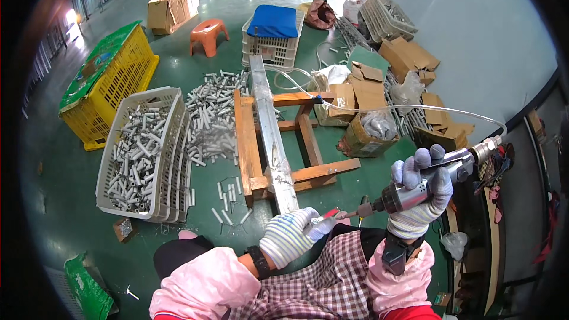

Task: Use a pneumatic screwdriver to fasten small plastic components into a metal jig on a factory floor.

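I have the right hand [431,200] wrapped firmly around a grey power tool [409,197], held above the lap at the right, its tip pointing left toward the other hand. A clear hose [415,107] runs from the tool's rear. My left hand [289,238] is closed on a small metal piece [323,218], near the tool's tip; I cannot tell whether the two touch. Just beyond it, a metal bar [269,133] lies across a wooden stand [245,142]. Left of that, a white crate [172,166] holds short metal tubes [135,163].
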### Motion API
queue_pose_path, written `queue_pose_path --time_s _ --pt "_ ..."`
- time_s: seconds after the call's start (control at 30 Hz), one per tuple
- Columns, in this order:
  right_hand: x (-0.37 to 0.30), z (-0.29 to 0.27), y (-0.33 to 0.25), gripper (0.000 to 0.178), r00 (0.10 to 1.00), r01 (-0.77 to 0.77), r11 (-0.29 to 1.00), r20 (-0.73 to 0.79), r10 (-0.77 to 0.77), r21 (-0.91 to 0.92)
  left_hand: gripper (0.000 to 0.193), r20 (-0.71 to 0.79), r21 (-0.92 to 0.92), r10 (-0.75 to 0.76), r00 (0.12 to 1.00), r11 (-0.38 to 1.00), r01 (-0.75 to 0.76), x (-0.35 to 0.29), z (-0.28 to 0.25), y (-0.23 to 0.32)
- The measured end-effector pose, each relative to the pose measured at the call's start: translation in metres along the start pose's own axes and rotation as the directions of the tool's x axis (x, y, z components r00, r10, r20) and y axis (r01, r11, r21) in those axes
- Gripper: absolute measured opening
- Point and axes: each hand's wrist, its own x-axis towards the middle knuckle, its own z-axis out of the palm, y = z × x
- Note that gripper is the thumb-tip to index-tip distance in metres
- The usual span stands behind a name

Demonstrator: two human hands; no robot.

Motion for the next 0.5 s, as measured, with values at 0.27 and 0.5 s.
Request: queue_pose_path --time_s 0.27,0.5 --pt "-0.004 0.004 0.002 0.036 1.000 -0.027 0.999 -0.010 0.027 0.020 0.034 -0.058 0.003 0.073 0.996 0.997 -0.073 -0.003 0.009 -0.007" --pt "-0.022 0.041 0.021 0.042 0.997 -0.070 0.970 -0.039 0.063 -0.231 0.026 -0.046 -0.004 0.137 0.989 0.991 -0.137 -0.006 0.005 -0.013"
